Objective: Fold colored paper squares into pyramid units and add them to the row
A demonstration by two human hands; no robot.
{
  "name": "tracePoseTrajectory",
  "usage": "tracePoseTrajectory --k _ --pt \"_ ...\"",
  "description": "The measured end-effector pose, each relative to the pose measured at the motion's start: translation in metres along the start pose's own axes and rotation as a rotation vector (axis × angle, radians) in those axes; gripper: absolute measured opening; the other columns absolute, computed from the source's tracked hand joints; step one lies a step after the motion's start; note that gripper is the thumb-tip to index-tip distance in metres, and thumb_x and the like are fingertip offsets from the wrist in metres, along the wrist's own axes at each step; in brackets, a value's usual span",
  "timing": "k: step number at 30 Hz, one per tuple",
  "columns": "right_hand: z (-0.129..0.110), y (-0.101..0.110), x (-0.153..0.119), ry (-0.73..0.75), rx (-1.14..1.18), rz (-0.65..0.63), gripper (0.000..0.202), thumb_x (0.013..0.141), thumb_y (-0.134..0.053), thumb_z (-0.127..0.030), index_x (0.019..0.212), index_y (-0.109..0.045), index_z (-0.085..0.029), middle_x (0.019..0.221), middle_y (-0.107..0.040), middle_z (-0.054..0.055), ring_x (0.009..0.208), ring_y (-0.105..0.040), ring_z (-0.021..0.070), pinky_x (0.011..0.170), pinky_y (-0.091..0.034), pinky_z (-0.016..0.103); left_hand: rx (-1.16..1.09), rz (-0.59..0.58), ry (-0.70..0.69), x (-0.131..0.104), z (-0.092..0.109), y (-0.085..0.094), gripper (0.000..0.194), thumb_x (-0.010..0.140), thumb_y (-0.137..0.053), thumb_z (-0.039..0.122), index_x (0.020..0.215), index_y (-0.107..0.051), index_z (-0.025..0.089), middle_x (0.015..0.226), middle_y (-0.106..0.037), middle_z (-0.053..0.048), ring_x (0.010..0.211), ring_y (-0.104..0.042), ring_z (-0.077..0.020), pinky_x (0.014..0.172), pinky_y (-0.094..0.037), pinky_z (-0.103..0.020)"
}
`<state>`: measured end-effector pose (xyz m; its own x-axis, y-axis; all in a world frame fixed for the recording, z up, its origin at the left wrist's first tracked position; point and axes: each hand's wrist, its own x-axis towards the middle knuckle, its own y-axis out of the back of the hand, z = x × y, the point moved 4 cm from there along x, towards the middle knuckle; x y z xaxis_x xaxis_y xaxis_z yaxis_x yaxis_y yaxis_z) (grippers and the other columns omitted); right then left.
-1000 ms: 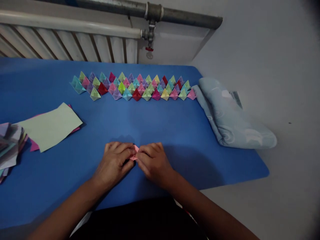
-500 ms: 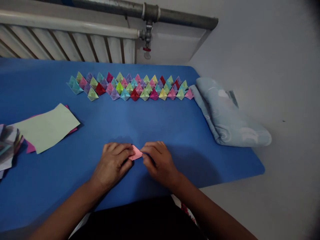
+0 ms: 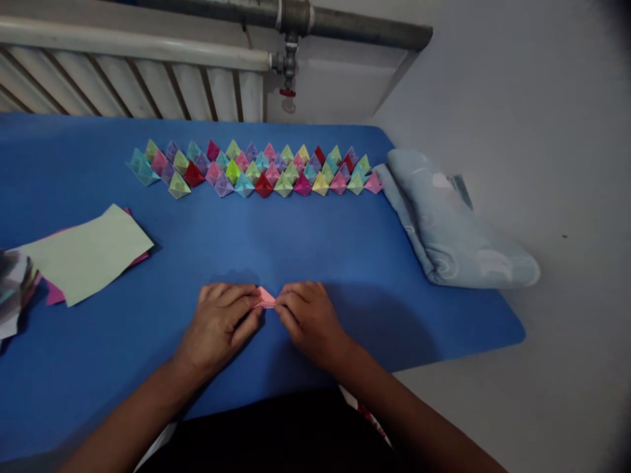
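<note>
A small piece of folded pink paper (image 3: 266, 298) lies near the front of the blue table (image 3: 207, 236), between my two hands. My left hand (image 3: 221, 322) pinches its left end, fingers curled over it. On the other end, the fingertips of my right hand (image 3: 308, 322) are closed. Parts of the paper are hidden under the fingers of both hands. Farther back stand rows of small folded paper boats (image 3: 263, 184) in many colours.
To the left lie pale green sheets (image 3: 98, 253) over magenta ones, beside a pile of printed papers (image 3: 12, 289). A folded light blue blanket (image 3: 444, 223) rests at the table's right edge. Behind are a radiator (image 3: 148, 85) and a pipe with a red-handled valve (image 3: 288, 92).
The pink paper now shows a narrower, more peaked shape. My right hand has shifted slightly left, its fingertips closer to the left hand. The camera view has moved a little.
</note>
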<state>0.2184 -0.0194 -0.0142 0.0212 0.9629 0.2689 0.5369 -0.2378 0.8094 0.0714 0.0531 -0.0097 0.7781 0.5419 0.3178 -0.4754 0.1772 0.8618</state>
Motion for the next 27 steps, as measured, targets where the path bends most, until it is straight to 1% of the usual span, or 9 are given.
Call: tracePoseTrajectory --k 3,6,10,16,22,27 --pt "-0.0004 -0.0010 0.0020 -0.035 -0.010 -0.006 0.015 0.093 -0.053 -0.019 0.085 -0.065 -0.018 0.096 -0.069 0.004 0.089 -0.059 0.0175 0.081 -0.039 0.033 -0.028 -0.024 0.033 0.0028 -0.0014 -0.0002 0.027 0.097 -0.046 0.035 0.095 -0.070 0.023 0.105 -0.072 -0.003 0.093 -0.062 -0.0210 0.084 -0.038 -0.040" --pt "-0.0002 -0.0020 0.0040 -0.075 -0.013 -0.003 0.015 0.092 -0.053 -0.020 0.082 -0.063 -0.018 0.096 -0.069 0.005 0.089 -0.059 0.0182 0.081 -0.039 0.033 -0.056 -0.038 0.073 0.0055 -0.0025 -0.0012 0.027 0.097 -0.046 0.035 0.092 -0.070 0.024 0.103 -0.072 -0.002 0.093 -0.063 -0.0206 0.085 -0.037 -0.041" --pt "0.0012 -0.0021 0.0050 -0.118 -0.008 0.007 0.013 0.091 -0.054 -0.021 0.080 -0.061 -0.018 0.093 -0.069 0.006 0.088 -0.059 0.0193 0.081 -0.039 0.034 -0.068 -0.023 0.128 0.0068 -0.0030 -0.0030 0.025 0.096 -0.048 0.034 0.089 -0.069 0.024 0.101 -0.073 -0.001 0.093 -0.062 -0.0212 0.084 -0.036 -0.041" --pt "0.0012 -0.0003 0.0057 -0.123 -0.007 -0.001 0.013 0.090 -0.055 -0.021 0.079 -0.060 -0.018 0.093 -0.068 0.005 0.088 -0.059 0.0191 0.082 -0.039 0.034 -0.047 -0.005 0.191 0.0076 -0.0013 -0.0053 0.023 0.094 -0.049 0.033 0.086 -0.069 0.025 0.098 -0.074 -0.001 0.090 -0.062 -0.0209 0.083 -0.037 -0.040" --pt "0.0002 -0.0004 0.0069 -0.162 0.009 0.012 0.013 0.089 -0.056 -0.022 0.077 -0.058 -0.018 0.091 -0.067 0.005 0.086 -0.059 0.0188 0.079 -0.039 0.034 -0.029 0.014 0.218 0.0068 -0.0028 -0.0077 0.025 0.094 -0.050 0.037 0.084 -0.068 0.023 0.094 -0.073 -0.002 0.085 -0.062 -0.0198 0.082 -0.039 -0.039" --pt "-0.0003 -0.0015 0.0073 -0.180 0.016 0.016 0.013 0.089 -0.056 -0.022 0.076 -0.056 -0.019 0.092 -0.067 0.006 0.089 -0.059 0.0197 0.081 -0.039 0.035 -0.039 0.045 0.226 0.0051 -0.0046 -0.0086 0.024 0.093 -0.052 0.036 0.082 -0.067 0.023 0.093 -0.073 -0.002 0.086 -0.062 -0.0204 0.081 -0.039 -0.040"
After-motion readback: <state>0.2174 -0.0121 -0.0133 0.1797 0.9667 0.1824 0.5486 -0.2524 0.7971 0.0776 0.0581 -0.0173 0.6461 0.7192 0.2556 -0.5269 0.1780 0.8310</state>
